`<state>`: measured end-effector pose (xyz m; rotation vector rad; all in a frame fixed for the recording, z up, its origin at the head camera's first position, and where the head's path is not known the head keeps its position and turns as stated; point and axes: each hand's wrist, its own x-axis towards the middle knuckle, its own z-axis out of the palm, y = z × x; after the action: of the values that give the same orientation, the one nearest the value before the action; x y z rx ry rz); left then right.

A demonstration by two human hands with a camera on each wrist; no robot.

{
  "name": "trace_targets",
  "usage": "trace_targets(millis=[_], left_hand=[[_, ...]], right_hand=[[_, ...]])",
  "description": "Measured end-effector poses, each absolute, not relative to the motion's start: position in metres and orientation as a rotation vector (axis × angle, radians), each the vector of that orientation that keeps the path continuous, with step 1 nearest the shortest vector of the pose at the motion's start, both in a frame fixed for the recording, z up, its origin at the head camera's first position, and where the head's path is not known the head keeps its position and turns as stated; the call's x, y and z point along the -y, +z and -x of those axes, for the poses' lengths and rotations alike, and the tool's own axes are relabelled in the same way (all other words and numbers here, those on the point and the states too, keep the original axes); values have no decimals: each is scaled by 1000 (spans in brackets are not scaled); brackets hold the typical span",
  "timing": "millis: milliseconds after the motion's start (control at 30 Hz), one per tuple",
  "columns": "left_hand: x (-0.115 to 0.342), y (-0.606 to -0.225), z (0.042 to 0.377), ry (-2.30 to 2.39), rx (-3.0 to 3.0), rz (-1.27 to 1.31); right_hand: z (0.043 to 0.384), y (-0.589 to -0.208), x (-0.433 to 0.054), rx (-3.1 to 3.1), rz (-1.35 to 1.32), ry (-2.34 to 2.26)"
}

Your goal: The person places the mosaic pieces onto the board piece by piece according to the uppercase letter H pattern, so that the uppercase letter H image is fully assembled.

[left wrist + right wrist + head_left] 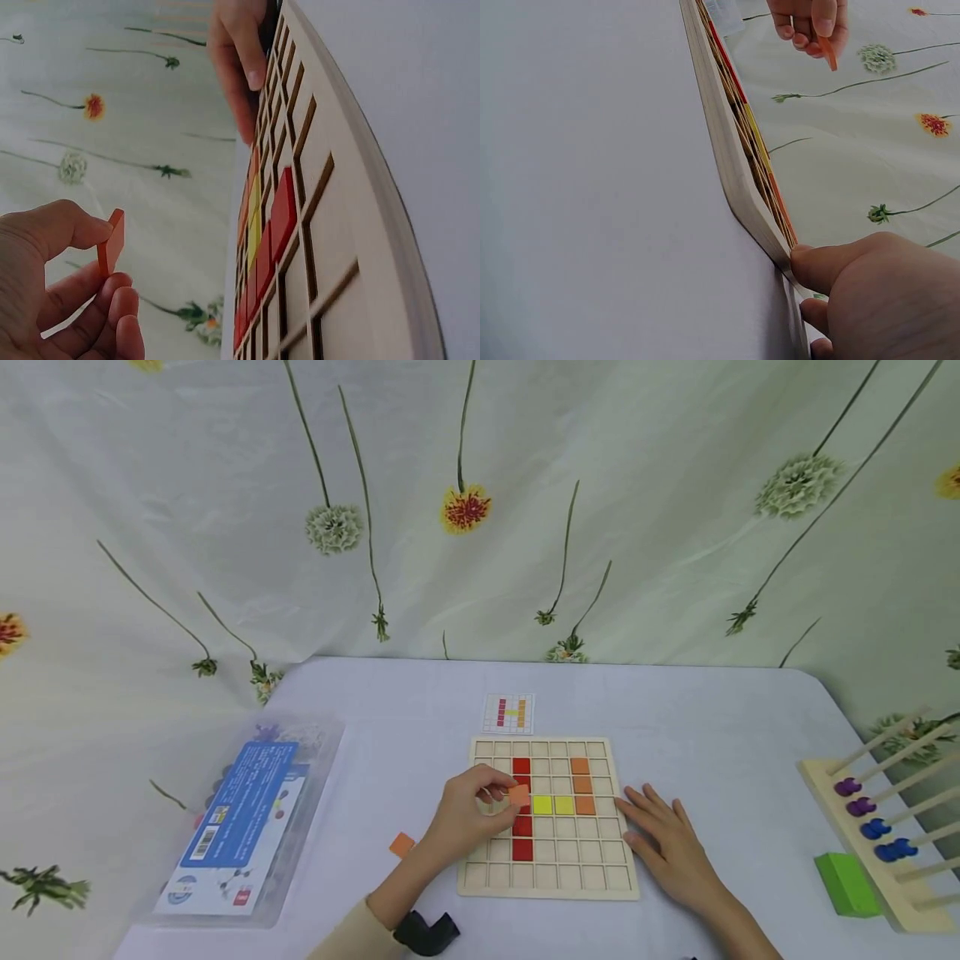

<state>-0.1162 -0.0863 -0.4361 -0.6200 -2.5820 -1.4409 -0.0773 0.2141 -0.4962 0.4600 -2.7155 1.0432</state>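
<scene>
My left hand pinches an orange square tile between thumb and fingers, raised above the wooden grid board. In the left wrist view the orange tile stands on edge in the grip. On the board, a column of red tiles lies left of centre, two yellow tiles sit side by side in the middle, and three orange tiles form a column to their right. Resting at the board's right edge is my right hand, its fingers extended; its thumb touches the rim.
A small pattern card lies behind the board. One loose orange tile is left of it, near a black curved piece. A clear plastic box stands at left; a green block and wooden bead rack at right.
</scene>
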Motion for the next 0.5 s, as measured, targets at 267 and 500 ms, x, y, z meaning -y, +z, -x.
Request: trace_targets(millis=[267,500], left_hand=[[36,-441,121,-1339,2701,811],[11,-453,124,-1122,2838,865]], right_hand=[[77,-497,-214,2712,-464,1023],[78,-496,-215,2732,-456,1036]])
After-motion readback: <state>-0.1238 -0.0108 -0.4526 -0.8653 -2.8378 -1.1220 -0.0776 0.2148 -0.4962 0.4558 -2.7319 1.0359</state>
